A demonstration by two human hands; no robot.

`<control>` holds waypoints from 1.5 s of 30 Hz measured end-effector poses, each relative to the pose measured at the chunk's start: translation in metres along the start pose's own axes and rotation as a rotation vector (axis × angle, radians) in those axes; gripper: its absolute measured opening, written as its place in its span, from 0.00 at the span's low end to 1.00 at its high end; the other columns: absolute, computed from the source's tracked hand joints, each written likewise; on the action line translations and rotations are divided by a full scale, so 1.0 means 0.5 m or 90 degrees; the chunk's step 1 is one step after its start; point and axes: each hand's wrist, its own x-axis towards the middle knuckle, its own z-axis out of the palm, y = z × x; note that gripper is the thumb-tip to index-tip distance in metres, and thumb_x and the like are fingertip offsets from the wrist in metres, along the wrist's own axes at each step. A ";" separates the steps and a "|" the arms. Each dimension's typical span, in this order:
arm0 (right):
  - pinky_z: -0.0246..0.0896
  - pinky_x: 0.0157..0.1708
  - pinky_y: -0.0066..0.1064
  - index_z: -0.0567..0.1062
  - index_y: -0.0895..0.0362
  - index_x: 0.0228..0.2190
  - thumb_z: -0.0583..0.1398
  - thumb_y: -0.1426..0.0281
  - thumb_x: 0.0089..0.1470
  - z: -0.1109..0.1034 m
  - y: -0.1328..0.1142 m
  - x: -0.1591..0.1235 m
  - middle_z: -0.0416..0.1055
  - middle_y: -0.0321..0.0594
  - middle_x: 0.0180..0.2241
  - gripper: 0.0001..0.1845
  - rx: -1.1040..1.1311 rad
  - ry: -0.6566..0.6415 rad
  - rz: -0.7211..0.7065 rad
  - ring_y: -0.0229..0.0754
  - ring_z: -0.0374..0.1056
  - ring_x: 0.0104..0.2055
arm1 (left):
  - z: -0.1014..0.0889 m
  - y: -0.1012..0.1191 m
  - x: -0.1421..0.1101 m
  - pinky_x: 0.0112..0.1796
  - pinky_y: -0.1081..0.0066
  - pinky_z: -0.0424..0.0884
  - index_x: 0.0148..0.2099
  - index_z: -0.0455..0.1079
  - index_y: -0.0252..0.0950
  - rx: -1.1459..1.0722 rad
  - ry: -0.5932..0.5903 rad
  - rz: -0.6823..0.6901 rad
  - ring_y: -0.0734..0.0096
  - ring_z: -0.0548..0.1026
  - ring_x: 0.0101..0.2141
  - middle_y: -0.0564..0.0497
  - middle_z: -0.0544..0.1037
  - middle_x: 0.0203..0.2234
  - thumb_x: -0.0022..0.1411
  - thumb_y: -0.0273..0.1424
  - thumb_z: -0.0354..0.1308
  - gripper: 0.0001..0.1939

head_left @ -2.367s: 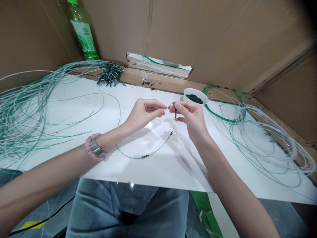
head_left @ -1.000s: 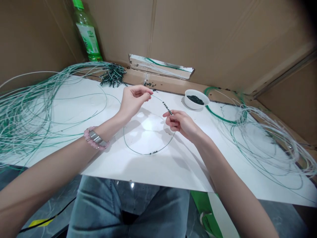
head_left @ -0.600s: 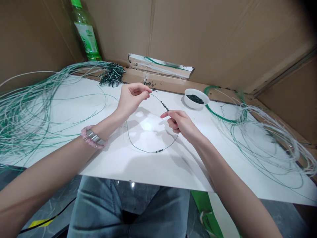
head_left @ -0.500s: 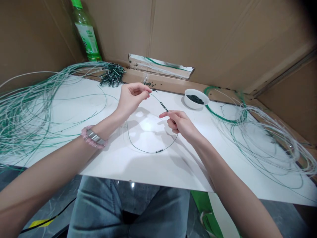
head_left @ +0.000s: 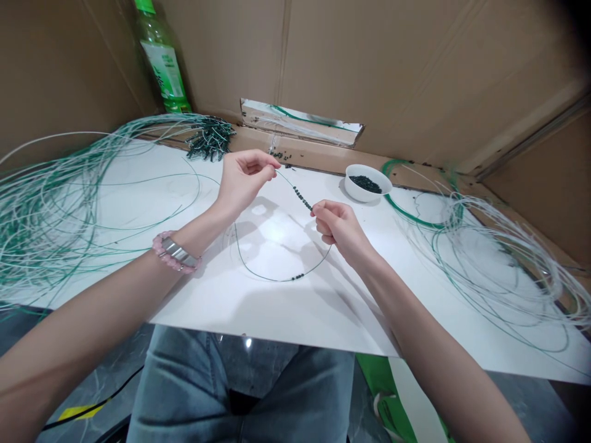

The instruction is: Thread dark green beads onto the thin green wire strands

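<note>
My left hand (head_left: 247, 178) pinches a thin green wire (head_left: 261, 278) between thumb and fingertips, above the white table. Lower and to the right, my right hand (head_left: 339, 224) is closed on the same wire, its thumb and index finger pressed together. Several small dark beads (head_left: 302, 197) sit in a row on the stretch between the two hands, ending at the right fingertips. The wire hangs in a loop below, where another few dark beads (head_left: 298, 277) sit. Right of the hands stands a white bowl (head_left: 355, 191) holding many dark beads (head_left: 365, 184).
Tangled green and white wires (head_left: 50, 209) cover the table's left side, with a beaded bundle (head_left: 210, 138) at their end. More coiled wires (head_left: 498, 271) lie at right. A green bottle (head_left: 164, 67) stands back left against cardboard walls (head_left: 369, 61). Loose beads (head_left: 281, 155) lie near the slot.
My right index finger, stretched out before, has curled in and now pinches with the thumb at the end of the bead row. More of the row shows between the hands.
</note>
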 end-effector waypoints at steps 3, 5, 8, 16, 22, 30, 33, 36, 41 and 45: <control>0.30 0.14 0.22 0.66 0.58 0.23 0.57 0.71 0.49 0.002 0.001 0.001 0.41 0.22 0.13 0.06 -0.001 0.023 -0.010 0.26 0.35 0.15 | 0.000 -0.001 -0.001 0.28 0.78 0.69 0.24 0.73 0.33 0.005 -0.002 -0.003 0.80 0.72 0.24 0.53 0.76 0.22 0.44 0.19 0.56 0.07; 0.30 0.15 0.22 0.66 0.58 0.23 0.57 0.71 0.49 0.003 0.001 0.001 0.40 0.22 0.13 0.06 0.000 0.040 -0.016 0.26 0.35 0.15 | 0.001 -0.002 -0.001 0.28 0.77 0.69 0.24 0.73 0.34 0.007 -0.002 -0.003 0.79 0.72 0.24 0.52 0.76 0.22 0.44 0.19 0.56 0.07; 0.30 0.15 0.22 0.66 0.58 0.23 0.56 0.71 0.50 0.003 0.002 0.000 0.40 0.22 0.13 0.06 0.002 0.059 -0.026 0.26 0.35 0.15 | 0.001 -0.001 -0.001 0.27 0.78 0.69 0.24 0.73 0.34 0.011 0.000 -0.004 0.79 0.71 0.23 0.53 0.76 0.21 0.44 0.19 0.56 0.07; 0.31 0.15 0.22 0.66 0.57 0.24 0.57 0.70 0.51 0.002 0.004 0.000 0.40 0.23 0.13 0.07 0.012 0.070 -0.041 0.27 0.36 0.15 | -0.015 -0.016 0.017 0.20 0.79 0.63 0.27 0.73 0.36 -0.066 0.011 -0.147 0.80 0.68 0.19 0.53 0.71 0.17 0.49 0.27 0.56 0.05; 0.30 0.15 0.23 0.67 0.56 0.24 0.56 0.67 0.53 0.003 0.002 0.001 0.39 0.23 0.13 0.08 0.031 0.085 -0.068 0.27 0.35 0.15 | -0.008 -0.029 0.004 0.24 0.78 0.67 0.34 0.75 0.36 -0.191 -0.159 -0.240 0.78 0.70 0.23 0.51 0.73 0.24 0.52 0.37 0.55 0.12; 0.31 0.15 0.24 0.69 0.56 0.25 0.59 0.64 0.50 0.003 0.014 0.004 0.39 0.23 0.14 0.09 0.022 0.087 -0.079 0.27 0.35 0.16 | 0.015 -0.001 -0.023 0.24 0.77 0.70 0.29 0.75 0.33 -0.062 -0.164 -0.032 0.80 0.70 0.20 0.52 0.75 0.22 0.46 0.31 0.66 0.07; 0.31 0.15 0.24 0.70 0.57 0.26 0.59 0.65 0.51 0.004 0.016 0.004 0.40 0.24 0.14 0.08 0.018 0.086 -0.078 0.28 0.35 0.16 | 0.014 -0.002 -0.020 0.24 0.78 0.71 0.28 0.74 0.32 -0.062 -0.148 -0.033 0.80 0.71 0.20 0.52 0.76 0.21 0.47 0.31 0.65 0.07; 0.31 0.15 0.23 0.71 0.57 0.26 0.59 0.64 0.50 0.005 0.017 0.003 0.40 0.24 0.14 0.09 0.017 0.085 -0.074 0.28 0.36 0.16 | 0.014 -0.001 -0.020 0.24 0.78 0.71 0.27 0.74 0.32 -0.057 -0.157 -0.028 0.80 0.72 0.21 0.52 0.76 0.21 0.48 0.30 0.64 0.05; 0.31 0.14 0.24 0.71 0.57 0.27 0.60 0.62 0.49 0.006 0.018 0.006 0.39 0.23 0.14 0.10 0.015 0.086 -0.065 0.28 0.35 0.16 | 0.014 0.004 -0.022 0.24 0.77 0.71 0.27 0.73 0.32 -0.053 -0.146 -0.024 0.79 0.72 0.21 0.52 0.75 0.21 0.48 0.29 0.64 0.05; 0.33 0.14 0.23 0.72 0.58 0.28 0.60 0.62 0.49 0.005 0.020 0.009 0.40 0.23 0.14 0.11 -0.004 0.081 -0.072 0.28 0.35 0.16 | 0.012 0.004 -0.019 0.25 0.77 0.71 0.29 0.73 0.33 -0.053 -0.117 -0.011 0.79 0.72 0.21 0.52 0.75 0.20 0.49 0.30 0.64 0.06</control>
